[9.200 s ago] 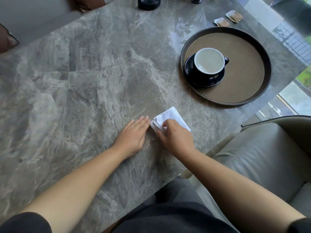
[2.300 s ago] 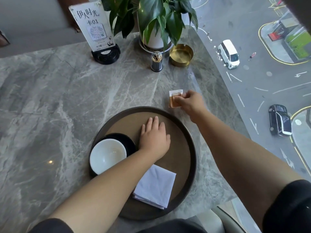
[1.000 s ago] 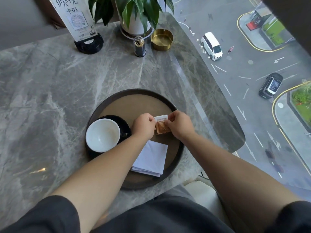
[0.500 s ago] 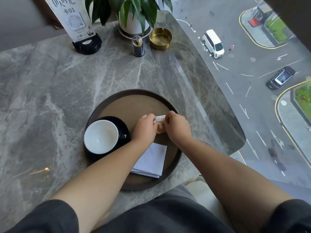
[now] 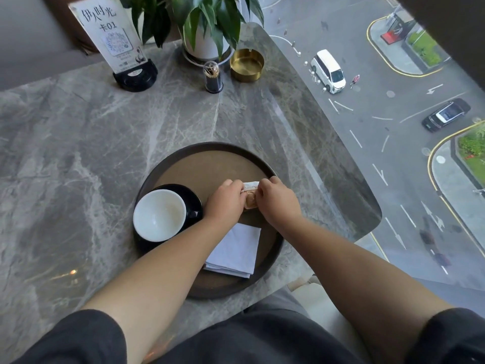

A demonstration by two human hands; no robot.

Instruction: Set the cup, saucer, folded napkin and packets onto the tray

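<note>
Head cam, looking down at a grey marble table by a window, street below

Round tray: dark brown rim, tan inner surface, sits at the near edge of the table. On it:
- cup: white inside, dark outside, handle facing right, faint brownish residue on the inner wall, otherwise looks empty. Stands on a black glossy saucer at the left side of the tray
- folded napkin: white, roughly square, layered edges visible on the near side, lies flat in the near-right part of the tray, partly under the left forearm
- packets: small sachet with a white printed top band and brown lower part, held between both hands over the tray centre, just right of the saucer. Can't tell whether it's one or two stacked, or whether it touches the tray

Left hand: fingers curled in, pinching the packets' left edge. Right hand: same, curled, pinching the right edge. Both arms bare, dark short sleeves

Far side of table: QR table sign in a black base, potted plant, toothpick holder, brass ashtray, all well apart from the tray
</note>
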